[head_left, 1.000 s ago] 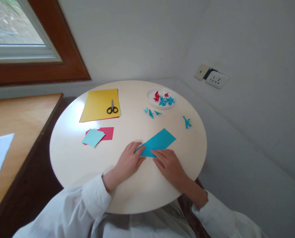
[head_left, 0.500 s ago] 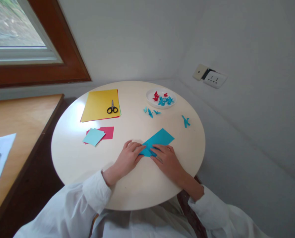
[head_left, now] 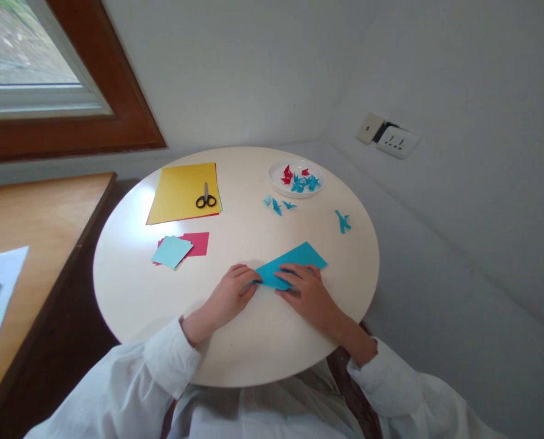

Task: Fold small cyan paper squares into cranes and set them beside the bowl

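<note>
A blue sheet of paper (head_left: 296, 258), folded at its near end, lies on the round cream table (head_left: 235, 341). My left hand (head_left: 229, 292) pinches the paper's near left corner with curled fingers. My right hand (head_left: 307, 291) presses on the folded part just to the right, fingers bent over the paper. The far end of the sheet sticks out past both hands and looks slightly raised.
Black scissors (head_left: 206, 198) rest on a yellow paper stack (head_left: 180, 195) at the back left. A light blue square (head_left: 172, 250) overlaps a red sheet (head_left: 197, 243). A white plate (head_left: 281, 182) holds several small folded shapes; more lie loose (head_left: 343, 221) nearby. A wooden desk (head_left: 34, 219) stands left.
Both hands have shifted slightly along the fold, and the blue sheet's far end has swung a little to the right and flattened in outline.
</note>
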### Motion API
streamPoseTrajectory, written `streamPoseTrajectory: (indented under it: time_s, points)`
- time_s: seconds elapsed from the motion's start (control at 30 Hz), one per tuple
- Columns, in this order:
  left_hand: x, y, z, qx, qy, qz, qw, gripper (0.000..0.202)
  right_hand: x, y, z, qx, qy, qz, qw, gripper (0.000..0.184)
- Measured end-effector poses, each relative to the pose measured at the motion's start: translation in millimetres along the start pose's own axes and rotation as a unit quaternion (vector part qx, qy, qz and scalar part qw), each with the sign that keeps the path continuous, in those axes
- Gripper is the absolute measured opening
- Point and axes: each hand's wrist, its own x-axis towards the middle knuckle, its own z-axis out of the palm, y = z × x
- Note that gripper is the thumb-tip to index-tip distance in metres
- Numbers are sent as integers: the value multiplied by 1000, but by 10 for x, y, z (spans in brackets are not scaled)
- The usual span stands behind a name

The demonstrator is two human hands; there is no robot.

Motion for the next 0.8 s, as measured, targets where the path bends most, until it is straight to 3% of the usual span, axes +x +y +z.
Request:
streamPoseTrajectory:
  time_s: [0.17, 0.27, 0.3, 0.4, 0.57, 0.8]
  points:
    - [51, 111, -156, -71, 34, -102, 992, 13, 143, -20, -137, 60, 20, 13, 998, 14]
    - [112, 148, -252, -154, 105, -127, 974, 13, 266, -86, -271, 90, 18, 50, 995, 14]
    - [132, 161, -287, -192, 136, -135, 963, 21, 305, -117, -320, 102, 8, 62, 993, 14]
    - [168, 215, -394, -269, 151, -126, 943, 41, 397, -217, -454, 154, -16, 75, 985, 20]
    - [161, 293, -508, -263, 142, -132, 945, 45, 463, -328, -564, 244, -28, 106, 964, 24]
    - [143, 297, -560, -183, 145, -131, 963, 43, 505, -358, -550, 308, -26, 116, 944, 30]
